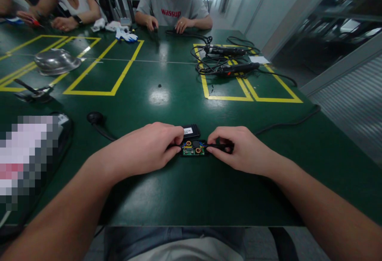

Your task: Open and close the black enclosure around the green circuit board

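Note:
A small green circuit board (193, 152) with copper-wound ring coils and coloured wires sits in a shallow black case on the table, straight ahead of me. At its left end, my left hand (155, 145) is closed in a pinch, with a bit of black cable showing between thumb and fingers. My right hand (238, 148) pinches the black cable (222, 146) at the board's right end. Just behind the board lies a black case cover (194, 131) with a white label, close to my left fingertips.
To the left lie a black plug (94, 117) on a cable, a metal bowl (56, 62) and a blurred-out device. Two black corded tools (238, 68) lie back right among tangled cables. White-and-blue gloves (127, 35) are farther back. Other people sit across the green table (191, 197).

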A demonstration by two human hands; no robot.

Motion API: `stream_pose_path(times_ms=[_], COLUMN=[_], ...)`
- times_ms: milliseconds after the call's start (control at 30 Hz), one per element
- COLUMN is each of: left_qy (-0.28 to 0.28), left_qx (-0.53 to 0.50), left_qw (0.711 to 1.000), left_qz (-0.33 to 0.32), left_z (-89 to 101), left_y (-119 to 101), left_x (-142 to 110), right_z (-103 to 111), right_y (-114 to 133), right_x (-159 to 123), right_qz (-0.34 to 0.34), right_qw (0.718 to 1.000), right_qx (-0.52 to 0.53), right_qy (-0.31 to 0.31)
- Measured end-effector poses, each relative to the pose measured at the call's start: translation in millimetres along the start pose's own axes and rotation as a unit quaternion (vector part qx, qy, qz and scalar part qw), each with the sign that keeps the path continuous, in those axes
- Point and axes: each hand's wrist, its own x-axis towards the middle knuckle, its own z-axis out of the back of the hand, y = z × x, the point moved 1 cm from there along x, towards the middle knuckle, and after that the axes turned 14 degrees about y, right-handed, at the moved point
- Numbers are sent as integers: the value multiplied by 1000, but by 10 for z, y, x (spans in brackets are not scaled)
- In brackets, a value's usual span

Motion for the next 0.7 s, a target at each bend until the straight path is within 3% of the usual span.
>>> stream_pose_path(times_ms=[267, 533, 700], left_qy=[-51, 11, 15], left_qx=[-62, -34, -43], left_qw=[997, 999, 999], left_qz=[-23, -11, -18], left_z=[102, 17, 6], left_y=[-21, 78, 118], left_x=[-63, 4, 8], right_z=[101, 60, 54], right_y=[63, 49, 32], right_x=[-43, -5, -13], right_qz=[25, 7, -9], right_qw=[998, 1000, 999], right_qx=[4, 6, 25], right_qy=[-55, 22, 33])
